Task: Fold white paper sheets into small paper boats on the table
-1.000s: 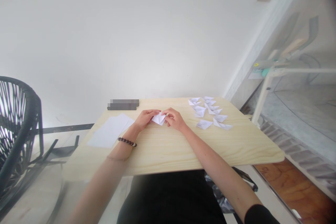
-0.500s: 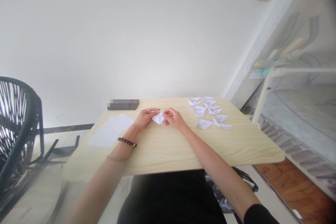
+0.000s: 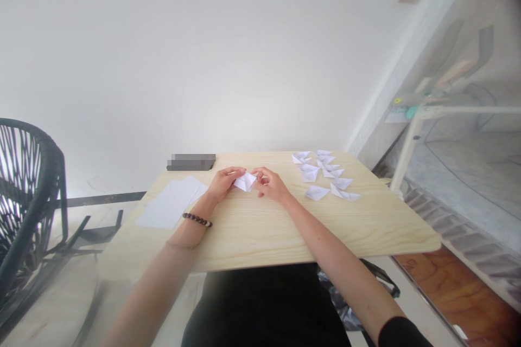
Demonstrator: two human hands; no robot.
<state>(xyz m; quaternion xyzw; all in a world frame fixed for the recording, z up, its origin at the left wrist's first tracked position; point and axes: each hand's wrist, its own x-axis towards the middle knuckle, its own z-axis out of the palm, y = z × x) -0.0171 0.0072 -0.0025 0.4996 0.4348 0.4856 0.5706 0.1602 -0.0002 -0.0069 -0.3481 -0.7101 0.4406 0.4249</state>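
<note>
A small white folded paper (image 3: 245, 181) with creased, pointed corners is held just above the table's middle. My left hand (image 3: 223, 183) pinches its left side between thumb and fingers; a dark bead bracelet is on that wrist. At the paper's right corner is my right hand (image 3: 270, 184), its thumb and index finger bracketing the edge in a loose grip, the other fingers curled. To the right stand several folded paper boats (image 3: 310, 174) in two rough columns. Left of my hands lie flat white paper sheets (image 3: 169, 203), overlapping.
The light wooden table (image 3: 260, 238) touches the white wall at its far side. A dark, partly pixelated object (image 3: 190, 164) lies at the back left. A black woven chair (image 3: 49, 173) stands left, and a white metal frame (image 3: 407, 152) rises beyond the table's right side.
My right fingers have loosened and parted slightly, so more of the folded paper's right corner shows. The paper has tilted a little; my left hand keeps its pinch.
</note>
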